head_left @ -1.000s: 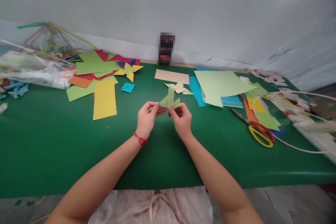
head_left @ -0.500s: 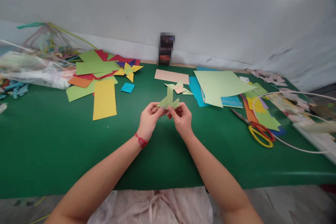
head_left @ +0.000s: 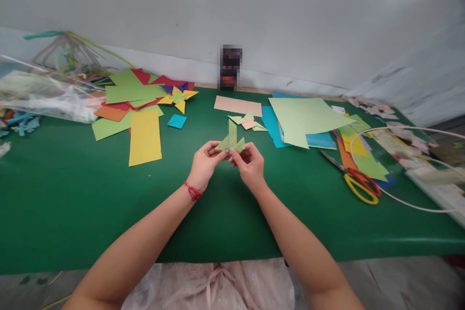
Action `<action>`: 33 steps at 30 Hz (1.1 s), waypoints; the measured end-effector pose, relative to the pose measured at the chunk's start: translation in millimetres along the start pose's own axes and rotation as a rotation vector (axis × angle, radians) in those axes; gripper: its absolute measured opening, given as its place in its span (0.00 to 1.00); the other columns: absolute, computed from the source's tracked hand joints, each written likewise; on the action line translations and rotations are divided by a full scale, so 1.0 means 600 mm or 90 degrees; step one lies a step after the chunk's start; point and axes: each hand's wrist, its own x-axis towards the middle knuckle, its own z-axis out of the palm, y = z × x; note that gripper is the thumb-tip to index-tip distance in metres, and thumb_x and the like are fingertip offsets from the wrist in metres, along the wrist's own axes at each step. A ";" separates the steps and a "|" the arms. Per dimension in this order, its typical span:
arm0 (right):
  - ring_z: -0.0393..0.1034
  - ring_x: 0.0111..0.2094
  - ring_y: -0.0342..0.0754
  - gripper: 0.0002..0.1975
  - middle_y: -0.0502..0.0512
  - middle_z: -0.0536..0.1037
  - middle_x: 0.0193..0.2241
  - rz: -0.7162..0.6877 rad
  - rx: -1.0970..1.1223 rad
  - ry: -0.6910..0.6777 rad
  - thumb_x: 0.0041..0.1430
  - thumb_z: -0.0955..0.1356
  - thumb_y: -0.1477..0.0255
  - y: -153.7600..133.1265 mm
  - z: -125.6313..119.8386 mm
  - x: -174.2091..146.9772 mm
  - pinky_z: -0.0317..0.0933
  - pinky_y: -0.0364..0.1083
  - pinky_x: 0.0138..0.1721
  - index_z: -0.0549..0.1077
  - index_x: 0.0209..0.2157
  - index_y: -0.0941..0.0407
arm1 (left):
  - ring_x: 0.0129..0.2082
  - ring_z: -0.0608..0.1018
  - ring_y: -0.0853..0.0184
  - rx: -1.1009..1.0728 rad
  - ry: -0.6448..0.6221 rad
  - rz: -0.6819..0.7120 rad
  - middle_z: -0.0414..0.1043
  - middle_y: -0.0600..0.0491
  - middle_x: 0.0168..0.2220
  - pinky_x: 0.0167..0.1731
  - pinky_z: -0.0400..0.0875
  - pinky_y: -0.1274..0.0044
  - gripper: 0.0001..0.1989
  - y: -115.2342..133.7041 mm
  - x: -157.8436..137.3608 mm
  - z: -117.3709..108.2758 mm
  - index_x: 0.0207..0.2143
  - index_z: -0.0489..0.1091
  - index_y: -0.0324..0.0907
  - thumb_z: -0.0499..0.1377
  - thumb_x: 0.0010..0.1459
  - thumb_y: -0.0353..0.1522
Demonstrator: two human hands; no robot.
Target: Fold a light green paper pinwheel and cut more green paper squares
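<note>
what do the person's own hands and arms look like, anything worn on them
The left hand is ungloved, with a thin red string bracelet of looped strands at its wrist. The right hand is ungloved too, and no band shows on that wrist. No sleeves show.

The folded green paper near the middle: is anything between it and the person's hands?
Nothing visible: the left hand and right hand both pinch the folded green paper directly. The pink-and-green piece lies beyond it, not between.
</note>
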 end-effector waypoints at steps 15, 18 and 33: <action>0.63 0.15 0.38 0.09 0.44 0.71 0.16 0.059 0.114 -0.052 0.52 0.68 0.69 0.004 -0.014 0.014 0.59 0.39 0.18 0.63 0.26 0.55 | 0.32 0.79 0.66 -0.111 -0.070 -0.009 0.76 0.50 0.32 0.37 0.72 0.73 0.14 0.008 -0.003 -0.002 0.42 0.63 0.39 0.57 0.52 0.28; 0.63 0.15 0.38 0.09 0.44 0.71 0.17 0.066 0.122 -0.060 0.52 0.68 0.69 0.005 -0.014 0.015 0.59 0.39 0.17 0.63 0.26 0.55 | 0.31 0.78 0.66 -0.115 -0.069 -0.012 0.76 0.50 0.32 0.37 0.72 0.73 0.14 0.007 -0.002 -0.004 0.43 0.63 0.39 0.57 0.51 0.28; 0.64 0.16 0.39 0.09 0.45 0.70 0.17 0.056 0.043 -0.053 0.52 0.68 0.66 0.007 -0.016 0.016 0.61 0.41 0.19 0.64 0.26 0.55 | 0.28 0.78 0.68 -0.019 -0.031 -0.023 0.76 0.52 0.29 0.35 0.73 0.74 0.20 -0.001 0.007 -0.006 0.39 0.65 0.38 0.65 0.43 0.34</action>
